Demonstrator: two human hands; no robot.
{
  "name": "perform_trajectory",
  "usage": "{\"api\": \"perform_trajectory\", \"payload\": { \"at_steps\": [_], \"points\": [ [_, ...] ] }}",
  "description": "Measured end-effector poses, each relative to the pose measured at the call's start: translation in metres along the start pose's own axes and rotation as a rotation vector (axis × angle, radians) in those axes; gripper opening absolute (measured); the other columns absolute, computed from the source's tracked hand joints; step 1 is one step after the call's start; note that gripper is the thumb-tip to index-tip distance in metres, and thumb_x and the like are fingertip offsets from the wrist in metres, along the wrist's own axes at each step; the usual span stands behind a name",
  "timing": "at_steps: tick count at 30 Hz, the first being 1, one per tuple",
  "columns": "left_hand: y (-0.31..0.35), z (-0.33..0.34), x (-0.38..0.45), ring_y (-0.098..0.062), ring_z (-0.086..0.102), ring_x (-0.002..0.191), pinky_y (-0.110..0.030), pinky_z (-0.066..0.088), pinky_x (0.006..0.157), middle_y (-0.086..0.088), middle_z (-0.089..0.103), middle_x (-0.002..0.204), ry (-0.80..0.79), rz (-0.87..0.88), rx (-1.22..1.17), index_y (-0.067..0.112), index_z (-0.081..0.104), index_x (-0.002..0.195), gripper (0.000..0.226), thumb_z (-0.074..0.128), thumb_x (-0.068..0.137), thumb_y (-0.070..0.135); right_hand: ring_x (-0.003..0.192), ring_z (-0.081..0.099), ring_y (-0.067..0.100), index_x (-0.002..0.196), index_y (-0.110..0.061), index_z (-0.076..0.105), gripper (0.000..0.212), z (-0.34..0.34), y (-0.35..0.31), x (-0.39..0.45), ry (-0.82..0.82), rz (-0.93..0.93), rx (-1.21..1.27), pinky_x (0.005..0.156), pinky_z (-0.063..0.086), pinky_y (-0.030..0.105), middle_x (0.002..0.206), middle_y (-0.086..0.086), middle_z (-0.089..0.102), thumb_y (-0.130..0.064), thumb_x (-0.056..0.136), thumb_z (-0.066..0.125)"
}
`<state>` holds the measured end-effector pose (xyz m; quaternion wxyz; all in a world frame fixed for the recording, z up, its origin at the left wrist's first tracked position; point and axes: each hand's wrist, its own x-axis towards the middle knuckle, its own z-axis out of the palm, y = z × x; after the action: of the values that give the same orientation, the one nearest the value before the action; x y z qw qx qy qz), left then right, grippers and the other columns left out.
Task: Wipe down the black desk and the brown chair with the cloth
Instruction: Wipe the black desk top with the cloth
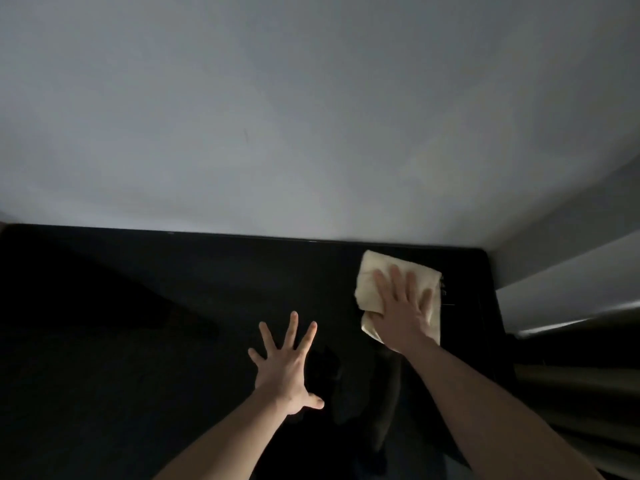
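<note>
The right hand [403, 306] lies flat on the cloth [381, 277] with straight fingers, so it presses the cloth down and does not clench it; nothing is pinched. The cloth is pale and folded, and it sits under this palm at the far right corner of the desk [138, 341], close to the wall [277, 116] behind it. Part of the cloth shows beyond the fingertips and to the thumb side, and a loose fold hangs out below the wrist. The left hand [285, 368] is spread wide with straight fingers and holds nothing; it seems to rest on or just above the dark top, well to the left of the pressing hand. The chair is not visible, so I judge only the desk is being wiped now. The risk I see: because the palm only presses, the cloth may slide out or bunch up under the hand if the push is fast, and the loose fold may drag. Just to the right of the cloth there are some dim marks or small things on the desk, too dark to identify; the cloth could catch them.
</note>
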<state>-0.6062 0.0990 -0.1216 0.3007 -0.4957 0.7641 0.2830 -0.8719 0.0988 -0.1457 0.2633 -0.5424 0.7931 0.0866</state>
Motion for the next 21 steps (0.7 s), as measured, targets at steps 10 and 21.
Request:
{"api": "perform_trajectory", "payload": {
  "at_steps": [10, 21],
  "points": [
    [-0.173, -0.018, -0.02, -0.038, -0.011, 0.161, -0.058, 0.011, 0.13, -0.001, -0.021, 0.175, 0.22, 0.087, 0.051, 0.035, -0.012, 0.166, 0.133, 0.078, 0.076, 0.073, 0.16, -0.021, 0.036, 0.166, -0.044, -0.009, 0.081, 0.005, -0.024, -0.025, -0.022, 0.381, 0.254, 0.121, 0.006, 0.077, 0.174, -0.01, -0.023, -0.055, 0.106, 0.044],
    [-0.306, -0.004, -0.059, -0.042, -0.024, 0.156, -0.073, 0.022, 0.121, 0.008, -0.041, 0.165, 0.086, -0.2, -0.145, 0.045, -0.024, 0.16, 0.142, 0.089, 0.075, 0.054, 0.158, -0.026, 0.037, 0.163, -0.044, -0.02, 0.084, 0.018, -0.101, -0.012, -0.074, 0.312, 0.165, 0.118, -0.001, 0.081, 0.171, -0.006, -0.032, -0.061, 0.104, 0.037]
  ]
}}
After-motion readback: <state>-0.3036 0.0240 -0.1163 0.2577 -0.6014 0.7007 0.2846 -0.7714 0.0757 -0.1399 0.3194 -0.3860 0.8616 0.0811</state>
